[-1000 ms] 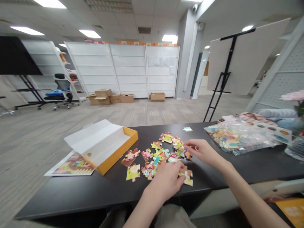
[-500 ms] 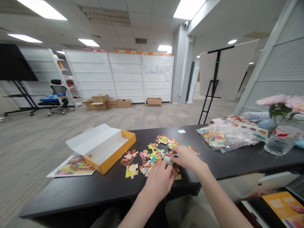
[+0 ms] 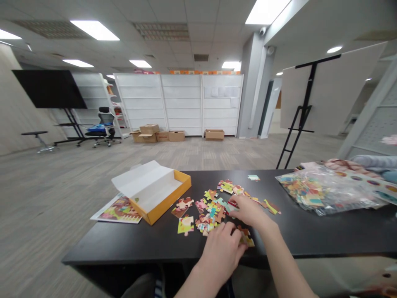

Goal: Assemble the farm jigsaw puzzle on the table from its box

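Several colourful puzzle pieces (image 3: 214, 210) lie in a loose cluster on the black table (image 3: 130, 244). My left hand (image 3: 223, 244) rests low at the cluster's near edge, fingers curled, beside brown and yellow pieces (image 3: 249, 241) at its right. My right hand (image 3: 250, 210) is a little farther back, its fingers closed on a piece with red and pale green on it (image 3: 231, 206), mostly covered by the fingers. Near the cluster's left side lies a yellow-green piece (image 3: 185, 224). One pale piece (image 3: 254, 178) sits apart at the table's far edge.
An open yellow box (image 3: 169, 198) with white flaps stands on the left, beside a printed picture sheet (image 3: 119, 210). At the right lie a clear plastic bag of pieces (image 3: 305, 190) and rolled fabric (image 3: 350, 167). A black easel stand (image 3: 299, 120) is beyond the table.
The view has turned left. My left hand has moved nearer the table's front edge, away from my right hand, to the brown and yellow pieces.
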### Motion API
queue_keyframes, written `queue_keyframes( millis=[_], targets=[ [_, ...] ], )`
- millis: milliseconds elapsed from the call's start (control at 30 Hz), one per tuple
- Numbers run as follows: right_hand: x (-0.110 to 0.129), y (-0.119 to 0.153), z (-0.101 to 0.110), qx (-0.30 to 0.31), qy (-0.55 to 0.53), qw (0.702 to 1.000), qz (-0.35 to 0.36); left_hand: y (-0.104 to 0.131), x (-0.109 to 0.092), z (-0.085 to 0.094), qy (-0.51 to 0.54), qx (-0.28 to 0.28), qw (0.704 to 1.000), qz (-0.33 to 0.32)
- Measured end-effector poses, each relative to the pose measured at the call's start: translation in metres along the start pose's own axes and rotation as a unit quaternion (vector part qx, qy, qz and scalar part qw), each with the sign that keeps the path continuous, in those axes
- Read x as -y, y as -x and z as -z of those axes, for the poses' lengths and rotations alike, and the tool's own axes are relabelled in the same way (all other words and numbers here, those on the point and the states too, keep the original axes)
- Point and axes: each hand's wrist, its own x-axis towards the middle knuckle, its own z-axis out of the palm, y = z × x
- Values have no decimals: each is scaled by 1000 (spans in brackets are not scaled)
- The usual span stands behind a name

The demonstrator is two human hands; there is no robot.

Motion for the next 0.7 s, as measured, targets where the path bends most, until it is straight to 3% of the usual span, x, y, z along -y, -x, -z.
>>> queue_keyframes(
  millis=[300, 433, 533, 700],
  targets=[
    [-11, 4, -11, -32, -30, 999, 14, -2, -3, -4, -11, -8, 1000, 3],
    [-11, 5, -12, -42, -36, 998, 14, 1, -2, 8, 9, -23, 1000, -15],
    [-11, 8, -12, -50, -35, 998, 11, 4, 17, 32, 65, -56, 996, -14],
    [-12, 10, -14, -63, -36, 997, 7, 11, 81, 66, 43, -102, 990, 83]
  ],
)
